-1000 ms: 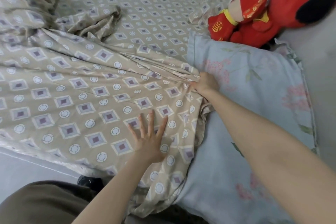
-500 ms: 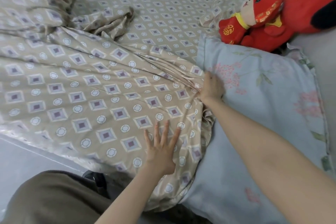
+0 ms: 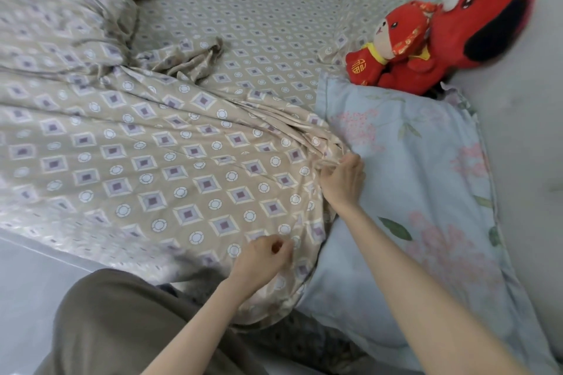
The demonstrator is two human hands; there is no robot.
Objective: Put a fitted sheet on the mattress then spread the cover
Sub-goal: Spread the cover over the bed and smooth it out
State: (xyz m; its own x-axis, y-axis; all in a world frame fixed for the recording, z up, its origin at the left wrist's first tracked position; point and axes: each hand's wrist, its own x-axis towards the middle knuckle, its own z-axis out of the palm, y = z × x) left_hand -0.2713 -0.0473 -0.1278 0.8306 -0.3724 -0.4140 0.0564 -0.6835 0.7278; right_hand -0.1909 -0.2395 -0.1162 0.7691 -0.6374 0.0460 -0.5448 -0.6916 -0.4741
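Note:
A beige cover [image 3: 158, 167] with purple squares and white rings lies rumpled over the near half of the bed. Beneath it the matching fitted sheet [image 3: 259, 30] stretches flat across the mattress. My right hand [image 3: 342, 181] grips a bunched fold of the cover beside the pillow. My left hand [image 3: 262, 262] has its fingers curled at the cover's near edge, seemingly pinching the cloth; the contact is partly hidden.
A pale blue floral pillow [image 3: 426, 192] lies to the right of the cover. Two red plush toys [image 3: 426, 39] sit behind it against a grey headboard [image 3: 530, 131]. My knee in brown trousers [image 3: 122, 323] is at the bed's near edge.
My left hand went from lying flat with spread fingers on the cover to curled at its near edge. The right hand keeps its grip on the fold. The camera view shifted.

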